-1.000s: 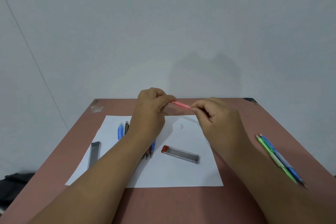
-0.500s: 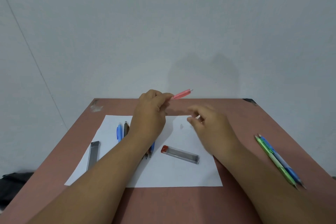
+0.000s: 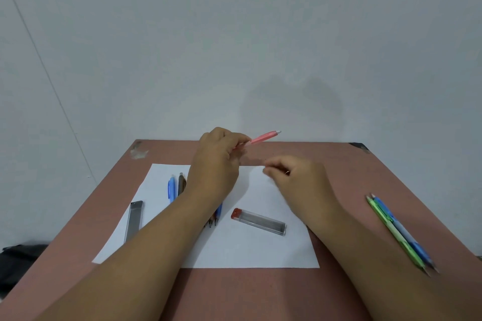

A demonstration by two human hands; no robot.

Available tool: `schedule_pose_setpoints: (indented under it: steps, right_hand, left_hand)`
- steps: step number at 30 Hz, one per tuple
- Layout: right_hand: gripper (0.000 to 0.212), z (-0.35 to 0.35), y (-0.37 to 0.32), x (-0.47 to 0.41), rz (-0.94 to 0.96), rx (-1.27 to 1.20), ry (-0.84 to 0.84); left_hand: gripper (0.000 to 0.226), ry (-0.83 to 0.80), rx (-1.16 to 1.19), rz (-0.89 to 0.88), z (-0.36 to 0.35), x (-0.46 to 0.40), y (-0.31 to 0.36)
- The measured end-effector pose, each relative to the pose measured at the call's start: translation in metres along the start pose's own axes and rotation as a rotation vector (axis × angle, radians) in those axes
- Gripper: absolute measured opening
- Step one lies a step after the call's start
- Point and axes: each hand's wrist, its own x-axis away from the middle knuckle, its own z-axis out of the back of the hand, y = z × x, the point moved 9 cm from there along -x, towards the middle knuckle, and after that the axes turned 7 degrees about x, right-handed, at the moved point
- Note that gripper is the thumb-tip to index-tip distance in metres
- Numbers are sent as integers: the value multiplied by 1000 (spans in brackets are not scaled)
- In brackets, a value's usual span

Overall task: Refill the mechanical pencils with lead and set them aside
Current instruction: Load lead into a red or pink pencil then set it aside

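Note:
My left hand (image 3: 216, 164) grips a pink mechanical pencil (image 3: 263, 136) by its lower part, with the pale-tipped top end tilted up and to the right above the table's far edge. My right hand (image 3: 300, 180) hovers over the white paper (image 3: 247, 250) with its fingers curled, pinching a small pale piece that is mostly hidden. A clear lead case with a red cap (image 3: 258, 221) lies on the paper below my hands. A blue pencil (image 3: 171, 187) and a brown pencil (image 3: 181, 182) lie on the paper, partly under my left forearm.
A grey lead case (image 3: 134, 219) lies at the paper's left edge. A green pencil (image 3: 388, 227) and a blue pencil (image 3: 403, 229) lie side by side on the reddish table (image 3: 339, 164) at the right. A dark bag (image 3: 18, 263) sits on the floor to the left.
My right hand let go of the pink pencil's top end and moved down and right toward the paper. My left hand tilted the pencil's free end upward.

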Motion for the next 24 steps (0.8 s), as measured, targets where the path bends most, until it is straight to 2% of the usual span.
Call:
schedule_pose_setpoints:
  steps: [3,8,24]
  right_hand:
    - [12,27,15,2,-174,-218,168]
    - [11,47,21,6,-241,-449,309]
    - [13,42,16,5,-204,-457,260]
  left_hand:
    - [20,-11,-13,-3,-1,0,1]
    - [16,-14,-4,-40,-3,1,1]
    - [19,48,-16,-94,0,1,1]
